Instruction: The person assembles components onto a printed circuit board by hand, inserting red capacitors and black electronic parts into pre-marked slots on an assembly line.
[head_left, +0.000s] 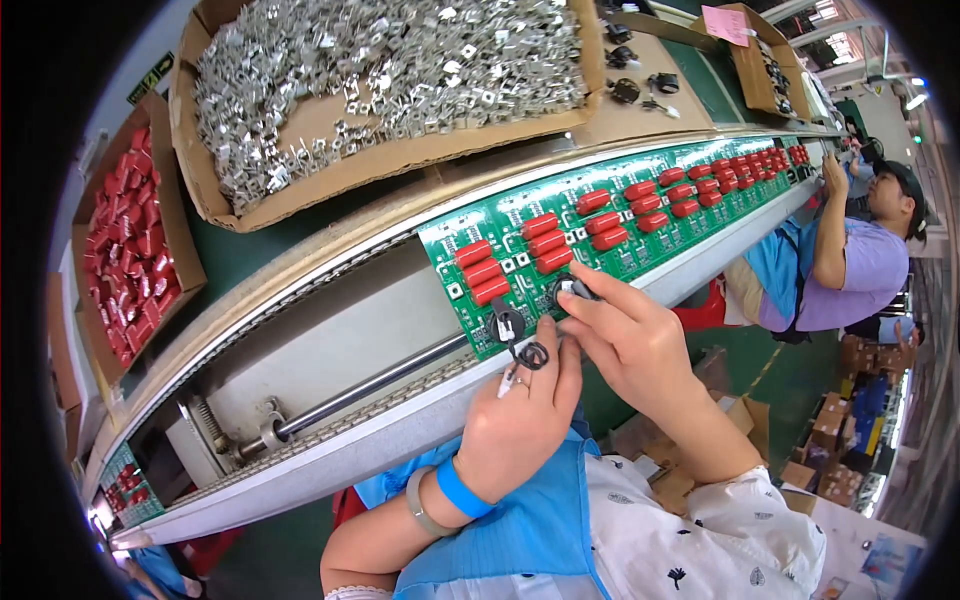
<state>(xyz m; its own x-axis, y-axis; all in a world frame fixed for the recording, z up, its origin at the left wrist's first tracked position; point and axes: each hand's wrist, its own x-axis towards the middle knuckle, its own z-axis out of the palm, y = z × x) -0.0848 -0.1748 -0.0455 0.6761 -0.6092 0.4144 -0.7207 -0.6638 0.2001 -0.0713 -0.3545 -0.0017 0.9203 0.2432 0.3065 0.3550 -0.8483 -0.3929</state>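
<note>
A black component [560, 290] is pinched by the right hand [635, 335] at the green board [475, 325], seemingly being seated; careful alignment is called for. The left hand [525, 415] is half-curled; whether the coiled lead [528, 349] is gripped cannot be told.

An electronics assembly workshop around me, chain conveyor [375, 425] lined with green circuit boards [640, 259] mid-frame, carton [400, 158] of metal parts [480, 62] upper left, co-worker [855, 262] at right.
</note>
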